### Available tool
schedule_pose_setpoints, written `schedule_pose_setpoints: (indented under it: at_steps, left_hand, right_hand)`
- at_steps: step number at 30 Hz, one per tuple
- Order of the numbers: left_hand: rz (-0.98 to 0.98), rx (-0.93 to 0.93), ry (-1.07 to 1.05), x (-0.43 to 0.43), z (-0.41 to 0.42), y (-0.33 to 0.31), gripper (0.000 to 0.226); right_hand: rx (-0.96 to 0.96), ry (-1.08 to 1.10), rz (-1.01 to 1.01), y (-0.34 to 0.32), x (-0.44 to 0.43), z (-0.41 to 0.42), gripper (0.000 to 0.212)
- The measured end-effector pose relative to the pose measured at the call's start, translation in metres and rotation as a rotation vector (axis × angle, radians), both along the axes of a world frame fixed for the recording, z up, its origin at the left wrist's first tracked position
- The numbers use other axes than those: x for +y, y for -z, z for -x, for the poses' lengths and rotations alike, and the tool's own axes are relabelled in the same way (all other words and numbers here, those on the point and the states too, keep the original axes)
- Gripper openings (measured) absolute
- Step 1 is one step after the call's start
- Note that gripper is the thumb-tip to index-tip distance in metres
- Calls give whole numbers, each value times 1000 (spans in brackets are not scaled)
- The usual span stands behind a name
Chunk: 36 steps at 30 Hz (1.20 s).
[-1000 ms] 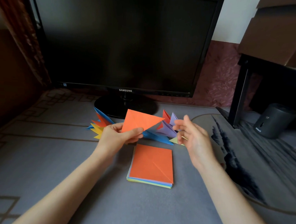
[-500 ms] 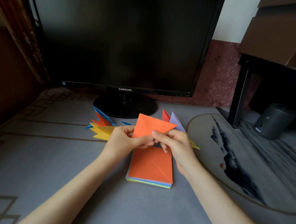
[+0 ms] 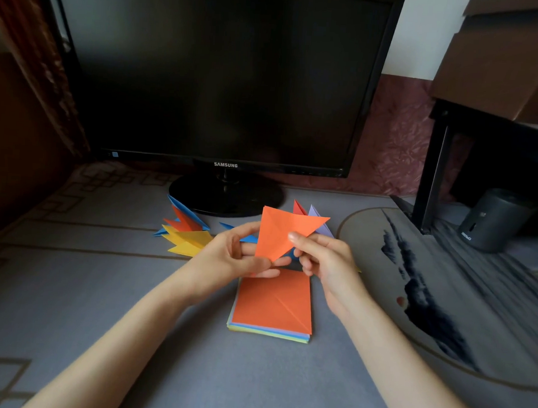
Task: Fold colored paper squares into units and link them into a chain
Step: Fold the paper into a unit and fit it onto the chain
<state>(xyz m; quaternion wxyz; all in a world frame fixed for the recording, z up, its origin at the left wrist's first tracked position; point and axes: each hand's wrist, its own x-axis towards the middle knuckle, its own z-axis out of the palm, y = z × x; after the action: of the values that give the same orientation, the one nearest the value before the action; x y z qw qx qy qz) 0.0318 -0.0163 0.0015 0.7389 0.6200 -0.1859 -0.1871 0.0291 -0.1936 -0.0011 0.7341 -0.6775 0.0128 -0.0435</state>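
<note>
Grey desk mat (image 3: pixel 101 288) w/ tan line pattern. The black monitor (image 3: pixel 224 76) stands at the back, screen dark, on a round base (image 3: pixel 227 195). Curtain (image 3: pixel 35 51) hangs far left. On the right there's a round mat (image 3: pixel 428 290) w/ dark ink-like streaks, a black stand leg (image 3: pixel 431 175), a grey cylinder (image 3: pixel 491 221) behind it and a cardboard box (image 3: pixel 506 60) up top.

I'm holding the orange triangle (image 3: pixel 283 232) up off the desk, in front of the base, long edge on top & one tip pointing down. My L hand (image 3: pixel 227 257) pinches that lower tip btwn thumb and fingers, index stretched up toward the paper's left edge. My R hand (image 3: pixel 327 260) pinches the right side: thumb on the front face near the slanted edge, other fingers curled behind. Both forearms come in from the bottom.

Right below my hands is the stack (image 3: pixel 271 307) of squares, flat on the mat. Its top sheet is orange w/ a diagonal crease, and blue, green & yellow edges show under it. My L fingers overlap its near-left corner in view; can't tell if they touch it.

Folded units (image 3: pixel 185 233) in blue, orange & yellow fan out on the mat left of my L hand, near the base. A purple unit (image 3: pixel 317 217) & a red point (image 3: pixel 298 207) poke up just behind the triangle.
</note>
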Motion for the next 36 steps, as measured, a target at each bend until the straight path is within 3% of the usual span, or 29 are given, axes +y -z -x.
schedule_pose_setpoints:
  at_steps: [6, 12, 19, 22, 26, 36]
  left_hand:
    - [32, -30, 118, 1, 2, 3, 68]
    - [56, -37, 134, 2, 2, 3, 69]
    - [100, 53, 114, 5, -5, 11, 91]
    - [191, 52, 38, 6, -7, 7, 74]
    - [155, 7, -136, 6, -4, 0, 46]
    - [44, -129, -371, 1, 3, 0, 30]
  right_hand:
    - [31, 13, -14, 0, -3, -1, 22]
    - [38, 8, -20, -1, -3, -1, 23]
    - [51, -12, -52, -4, -10, -4, 21]
    - [40, -96, -33, -4, -9, -2, 17]
    - [6, -165, 27, -4, -5, 1, 18]
    - [-9, -199, 108, -3, 2, 3, 20]
